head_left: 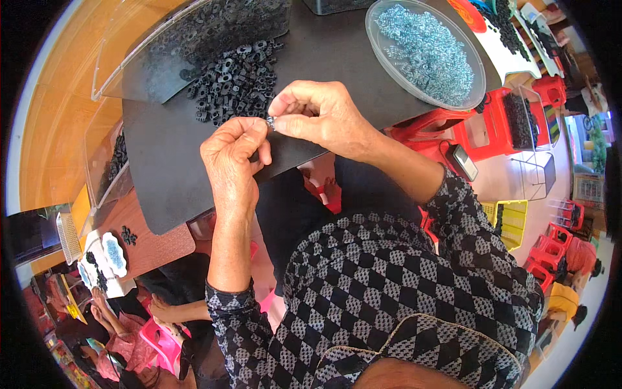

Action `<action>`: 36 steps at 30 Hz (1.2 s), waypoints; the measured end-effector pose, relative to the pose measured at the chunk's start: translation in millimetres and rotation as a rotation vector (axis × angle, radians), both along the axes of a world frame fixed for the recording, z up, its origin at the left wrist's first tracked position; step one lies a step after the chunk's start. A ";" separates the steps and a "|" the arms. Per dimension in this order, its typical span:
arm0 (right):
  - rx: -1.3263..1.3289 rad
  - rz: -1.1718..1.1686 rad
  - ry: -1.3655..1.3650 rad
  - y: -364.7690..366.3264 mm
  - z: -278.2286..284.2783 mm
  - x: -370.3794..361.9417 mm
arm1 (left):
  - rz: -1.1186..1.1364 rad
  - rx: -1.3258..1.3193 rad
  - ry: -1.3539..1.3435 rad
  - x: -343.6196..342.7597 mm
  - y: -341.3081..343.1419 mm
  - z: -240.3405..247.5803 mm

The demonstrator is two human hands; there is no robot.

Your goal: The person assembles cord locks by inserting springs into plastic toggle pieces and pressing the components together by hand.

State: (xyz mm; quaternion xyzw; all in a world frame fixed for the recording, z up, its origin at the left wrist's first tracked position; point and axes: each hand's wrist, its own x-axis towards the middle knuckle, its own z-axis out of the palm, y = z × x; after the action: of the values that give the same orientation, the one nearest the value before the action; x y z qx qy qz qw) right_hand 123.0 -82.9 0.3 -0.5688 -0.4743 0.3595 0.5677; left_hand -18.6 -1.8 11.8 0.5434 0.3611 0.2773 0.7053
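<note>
Over the near part of the dark grey table (175, 168), my two hands meet fingertip to fingertip. My left hand (234, 152) is closed in a pinch, thumb against fingers. My right hand (330, 120) pinches from the other side, its thumb stretched toward the left fingertips. Between them sits a tiny dark and silvery piece (271, 122), mostly covered by the fingers; its exact kind cannot be made out. Just beyond the left hand lies a heap of small black plastic parts (236, 81). A round clear tub (481, 81) of small shiny, spring-like metal pieces (427, 55) stands at the far right.
A clear plastic bin (139, 58) tipped toward the heap holds more black parts. Red stools (486, 123) and a yellow crate (514, 223) stand at the right. At lower left, another person's arm (181, 311) is near a brown table (162, 249) with white trays.
</note>
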 end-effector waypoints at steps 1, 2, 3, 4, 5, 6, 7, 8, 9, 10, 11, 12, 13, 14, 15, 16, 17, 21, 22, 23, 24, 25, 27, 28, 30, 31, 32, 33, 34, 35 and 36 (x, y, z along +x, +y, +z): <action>0.020 -0.012 -0.030 -1.0 1.7 -1.5 | 0.000 0.000 0.000 0.7 -0.5 0.6; 0.040 -0.023 -0.060 -1.4 2.3 -2.2 | 0.008 -0.006 0.007 1.5 -1.0 1.4; 0.041 -0.024 -0.060 -1.5 1.9 -2.3 | 0.015 -0.011 0.014 2.0 -1.3 2.0; 0.049 -0.039 -0.075 -1.4 0.7 -2.6 | 0.014 -0.011 0.014 2.0 -1.0 1.6; 0.057 -0.053 -0.090 -1.3 -0.2 -2.8 | 0.003 -0.033 -0.001 1.7 -0.2 0.8; 0.057 -0.052 -0.089 -0.8 -0.7 -3.8 | -0.006 -0.055 -0.015 1.1 0.2 0.4; 0.048 -0.062 -0.058 -0.5 -1.1 -4.9 | -0.005 -0.055 -0.015 0.8 0.2 0.5; 0.040 -0.071 -0.027 -0.3 -1.3 -5.6 | -0.007 -0.067 -0.024 0.4 0.2 0.7; 0.040 -0.072 -0.028 -0.6 -1.0 -5.1 | -0.010 -0.080 -0.034 0.9 0.2 0.8; 0.043 -0.065 -0.002 -0.9 -0.5 -4.4 | -0.011 -0.080 -0.035 1.2 0.0 0.7; 0.046 -0.058 0.024 -1.1 -0.2 -3.8 | -0.018 -0.086 -0.044 1.6 -0.2 0.6; 0.046 -0.058 0.024 -0.9 -0.9 -3.5 | -0.025 -0.091 -0.053 1.9 -0.5 0.5; 0.054 -0.061 0.034 -0.8 -2.2 -3.3 | -0.026 -0.091 -0.053 2.1 -0.9 0.4; 0.061 -0.063 0.045 -0.8 -2.9 -3.1 | -0.021 -0.089 -0.049 2.4 -1.2 0.3; 0.060 -0.063 0.045 -1.0 -2.5 -3.4 | -0.016 -0.088 -0.045 2.2 -1.6 0.0; 0.050 -0.065 0.015 -1.4 -1.3 -3.6 | -0.017 -0.089 -0.045 2.7 -2.0 0.2; 0.041 -0.066 -0.016 -1.7 -0.1 -3.6 | 0.005 -0.040 -0.025 3.8 -2.2 0.7; -0.021 -0.039 -0.023 -1.8 4.2 -4.5 | -0.007 0.161 0.044 7.0 0.2 -2.3; -0.003 -0.041 -0.018 -1.3 2.0 -5.1 | -0.007 0.161 0.044 6.7 0.6 -3.0; 0.015 -0.043 -0.014 -1.1 1.0 -5.5 | -0.007 0.153 0.049 6.1 1.5 -3.5; 0.015 -0.042 -0.014 -1.0 1.2 -6.2 | -0.006 0.145 0.054 5.5 2.2 -4.3; 0.008 -0.059 -0.028 -1.2 2.1 -7.3 | -0.004 0.145 0.055 5.3 2.4 -4.1; 0.000 -0.078 -0.042 -1.9 2.6 -8.8 | 0.027 0.033 0.029 6.3 2.1 -2.2; 0.026 -0.085 -0.085 -2.0 2.5 -9.5 | 0.024 0.032 0.029 7.1 1.6 -2.2; 0.051 -0.091 -0.126 -1.9 1.9 -9.4 | 0.034 0.011 -0.005 7.7 1.0 -2.4; 0.048 -0.103 -0.083 -1.4 1.2 -8.9 | 0.035 0.011 -0.004 7.6 0.6 -2.0; 0.045 -0.115 -0.039 -0.9 0.6 -8.3 | 0.036 0.024 -0.011 7.5 0.0 -1.4; 0.046 -0.115 -0.039 -0.4 0.3 -8.1 | 0.036 0.038 -0.018 7.2 -0.6 -0.8; 0.052 -0.117 -0.021 0.3 0.0 -7.8 | 0.036 0.039 -0.017 7.0 -1.4 -1.4; 0.059 -0.120 -0.003 0.8 -0.2 -7.4 | 0.037 0.050 -0.034 6.9 -2.4 -3.1; 0.059 -0.122 -0.004 0.7 -1.1 -6.3 | 0.035 0.060 -0.051 7.5 -3.5 -5.4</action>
State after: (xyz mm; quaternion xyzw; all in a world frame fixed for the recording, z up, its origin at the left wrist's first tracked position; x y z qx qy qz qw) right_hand 116.7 -82.1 -0.9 -0.5805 -0.4499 0.3091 0.6042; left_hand -11.1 -5.3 6.4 0.5507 0.3439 0.3142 0.6926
